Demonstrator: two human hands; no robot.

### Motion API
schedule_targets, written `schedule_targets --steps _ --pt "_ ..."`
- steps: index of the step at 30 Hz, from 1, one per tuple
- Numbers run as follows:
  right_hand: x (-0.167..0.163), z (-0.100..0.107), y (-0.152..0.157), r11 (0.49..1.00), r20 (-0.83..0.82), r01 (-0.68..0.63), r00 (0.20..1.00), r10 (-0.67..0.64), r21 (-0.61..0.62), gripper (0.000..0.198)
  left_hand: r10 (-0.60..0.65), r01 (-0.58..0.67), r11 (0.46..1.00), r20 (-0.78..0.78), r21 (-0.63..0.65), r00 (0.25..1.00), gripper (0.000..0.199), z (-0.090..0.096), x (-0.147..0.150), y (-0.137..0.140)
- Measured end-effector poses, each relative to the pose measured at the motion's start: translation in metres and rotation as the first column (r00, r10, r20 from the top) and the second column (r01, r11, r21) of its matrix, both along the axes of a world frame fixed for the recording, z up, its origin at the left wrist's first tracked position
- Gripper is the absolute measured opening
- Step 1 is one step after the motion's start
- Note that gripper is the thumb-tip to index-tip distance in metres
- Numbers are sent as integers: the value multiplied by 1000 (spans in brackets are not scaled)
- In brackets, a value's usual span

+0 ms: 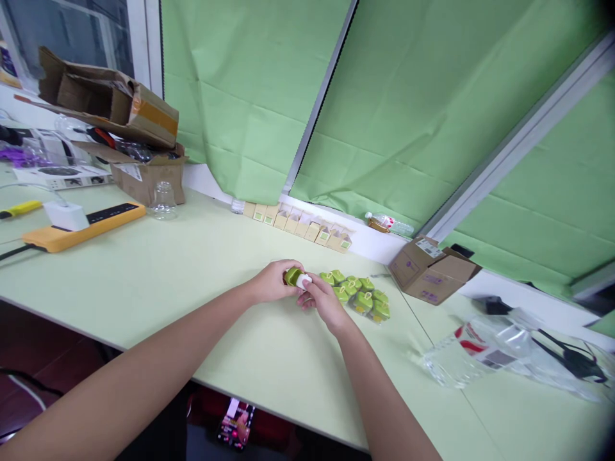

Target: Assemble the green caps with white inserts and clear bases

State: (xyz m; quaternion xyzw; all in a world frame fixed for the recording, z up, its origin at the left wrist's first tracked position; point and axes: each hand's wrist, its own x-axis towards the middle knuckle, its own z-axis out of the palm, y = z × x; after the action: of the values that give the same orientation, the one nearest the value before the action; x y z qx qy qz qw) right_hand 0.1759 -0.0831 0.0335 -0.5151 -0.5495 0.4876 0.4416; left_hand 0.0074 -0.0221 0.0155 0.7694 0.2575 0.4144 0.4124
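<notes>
Left hand: the left hand (273, 283), near the middle of the frame, has its fingers curled round a small green case (291, 276), clamped on it.
Right hand: the right hand (325, 302), just beside it, pinches a small white piece (303, 280) between thumb and fingers.
Green case and white piece: both at the centre of the frame, above the tabletop (206, 256); the white piece is right at the case's edge, though whether it sits inside cannot be told.
Step in hand: seemingly a two-handed fitting or parting of white piece and case.
Next move: it would seem to call for a steady left grip and fine fingertip control on the right, with the two parts kept in line.
Green cluster: several similar green items (362, 299) stand close together, right of the right hand.
Small boxes: a row of little beige boxes (302, 225) lines the back edge, upper middle of the frame.
Right side: a cardboard box (427, 272) and, lower right, a clear plastic bottle (480, 349) on its side.
Left side: an orange power strip (103, 221).
</notes>
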Motion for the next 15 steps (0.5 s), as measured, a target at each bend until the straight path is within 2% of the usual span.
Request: schedule_targets --steps 9,15 --pt "5 9 -5 994 40 -99 994 100 -39 39 -125 124 990 -11 -60 992 41 -1 -8 5" --pt "7 8 -4 993 44 -107 993 110 -54 35 -120 119 993 -50 -25 992 41 -2 -9 5"
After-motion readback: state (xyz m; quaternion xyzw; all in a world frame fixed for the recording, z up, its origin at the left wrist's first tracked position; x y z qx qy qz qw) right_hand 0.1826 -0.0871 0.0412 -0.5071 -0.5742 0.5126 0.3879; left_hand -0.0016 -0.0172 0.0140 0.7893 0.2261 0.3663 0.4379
